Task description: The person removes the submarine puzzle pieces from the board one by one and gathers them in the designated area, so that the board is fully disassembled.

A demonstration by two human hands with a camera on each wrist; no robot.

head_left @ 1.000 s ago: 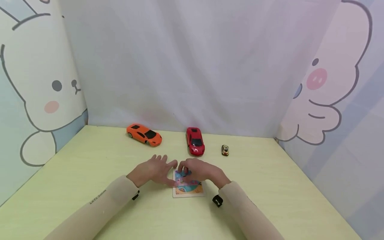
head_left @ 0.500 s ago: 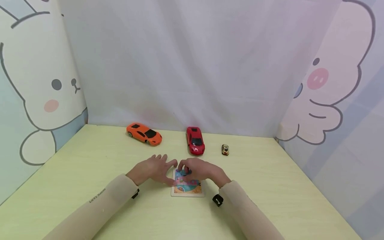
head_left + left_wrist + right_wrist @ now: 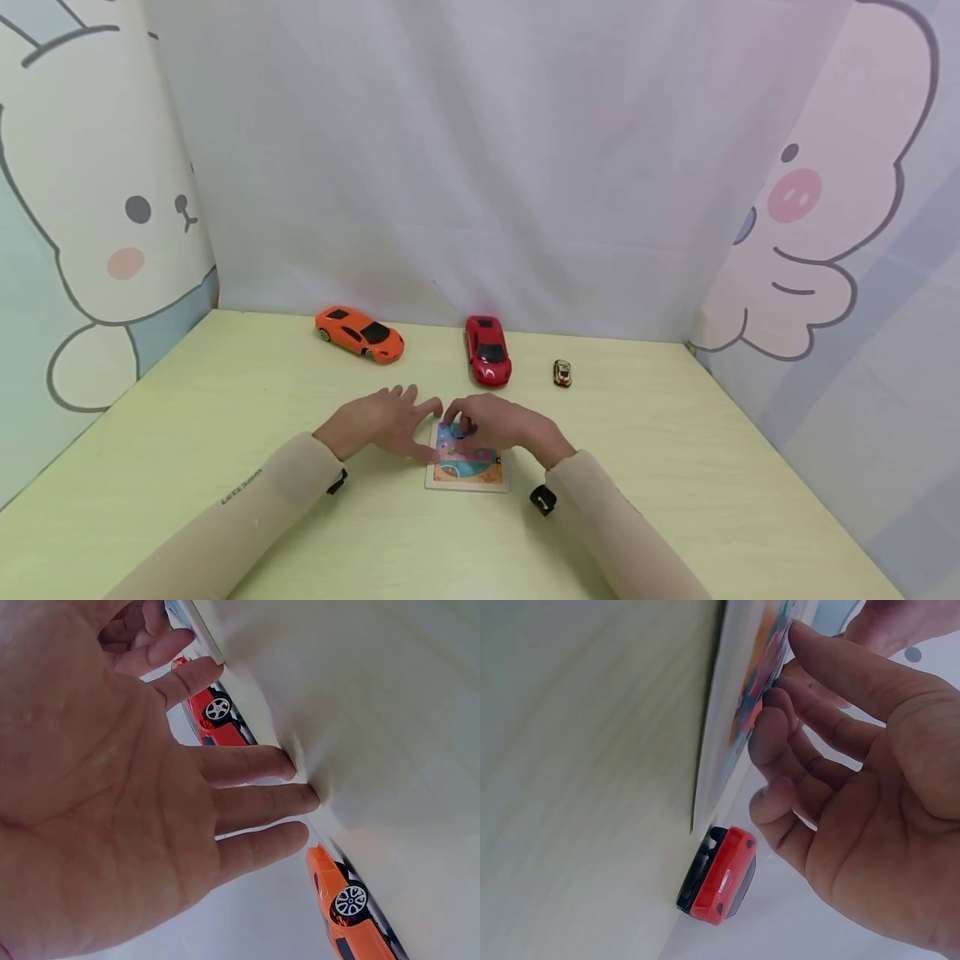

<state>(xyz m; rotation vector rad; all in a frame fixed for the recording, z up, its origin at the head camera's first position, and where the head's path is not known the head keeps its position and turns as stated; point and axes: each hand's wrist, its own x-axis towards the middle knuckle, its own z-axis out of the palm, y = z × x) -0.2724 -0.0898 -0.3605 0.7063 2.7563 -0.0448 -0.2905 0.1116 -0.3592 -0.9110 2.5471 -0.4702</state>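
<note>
Fingertips of the right hand (image 3: 498, 427) rest curled on the upper part of the puzzle board (image 3: 467, 468), pressing on its coloured picture; whether they pinch a loose piece is hard to say, since the fingers hide that spot in the head view and the right wrist view is blurred there. Left hand (image 3: 381, 423) lies flat with straight, spread fingers, its thumb tip touching the board's left edge and holding nothing. Puzzle board lies flat on the pale green table (image 3: 225, 392), near the middle, between the two hands. Just beyond the right hand stands the red toy car (image 3: 487, 362), close to the board's far edge. Farther left sits the orange toy car (image 3: 360, 334), and a small dark toy car (image 3: 562, 373) stands to the right of the red one.
</note>
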